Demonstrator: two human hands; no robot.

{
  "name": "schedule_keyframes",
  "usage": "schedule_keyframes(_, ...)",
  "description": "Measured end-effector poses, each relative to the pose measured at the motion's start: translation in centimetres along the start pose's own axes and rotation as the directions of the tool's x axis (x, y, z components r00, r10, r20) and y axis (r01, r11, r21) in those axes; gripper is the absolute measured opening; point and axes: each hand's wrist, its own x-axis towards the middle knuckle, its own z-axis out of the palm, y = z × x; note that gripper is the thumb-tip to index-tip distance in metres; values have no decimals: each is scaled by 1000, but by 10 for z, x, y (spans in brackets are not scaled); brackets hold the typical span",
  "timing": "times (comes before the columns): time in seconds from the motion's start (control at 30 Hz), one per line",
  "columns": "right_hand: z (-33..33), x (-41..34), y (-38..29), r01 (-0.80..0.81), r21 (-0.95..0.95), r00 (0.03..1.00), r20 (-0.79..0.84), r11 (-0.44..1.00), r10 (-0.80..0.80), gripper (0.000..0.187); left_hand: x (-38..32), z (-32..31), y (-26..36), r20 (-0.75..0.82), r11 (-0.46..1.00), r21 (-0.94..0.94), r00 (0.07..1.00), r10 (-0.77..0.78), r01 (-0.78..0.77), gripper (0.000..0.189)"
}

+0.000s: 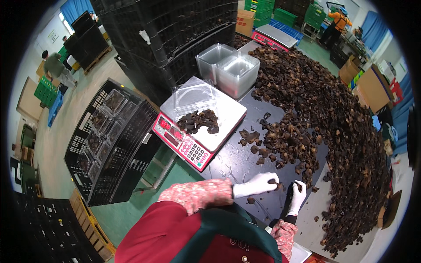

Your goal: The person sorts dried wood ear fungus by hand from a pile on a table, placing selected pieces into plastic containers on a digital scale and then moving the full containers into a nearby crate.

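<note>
My left hand (258, 185), in a white glove, holds a dark piece of wood ear mushroom (272, 182) just above the dark tabletop (227, 169). My right hand (298, 196), gloved too, has its fingers closed around another small dark piece (298, 186). Ahead of both hands lies a loose cluster of wood ear mushrooms (286, 141). To the left stands a red and white digital scale (230, 111). On its plate an open clear plastic clamshell box (194, 95) holds some mushrooms (199, 121).
A large mushroom heap (342, 138) covers the table's right side. Stacked clear containers (238, 74) stand behind the scale, beside tall black crates (144, 39). At left, a black crate (128, 148) holds filled clear boxes (98, 120). Other people (342, 21) are farther off.
</note>
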Motion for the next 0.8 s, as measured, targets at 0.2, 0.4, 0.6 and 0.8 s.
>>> schedule_keyframes(0.2, 89, -8, -142, 18, 262, 981, 181, 965, -68, 14, -59, -140, 45, -409, 980, 143, 893, 185, -137, 27)
schedule_keyframes(0.4, 211, -2, -256, 161, 432, 849, 398, 888, -348, 21, -83, -249, 59, -720, 994, 113, 690, 82, -1, 18)
schedule_keyframes(0.6, 313, 5, -278, 436, 261, 608, 621, 861, -496, 38, -71, -292, 20, -696, 859, 507, 622, 359, 71, 24)
schedule_keyframes(0.8, 311, -4, -288, 640, 322, 404, 631, 698, -662, 54, -81, -283, 24, -692, 867, 496, 622, 367, 41, 45)
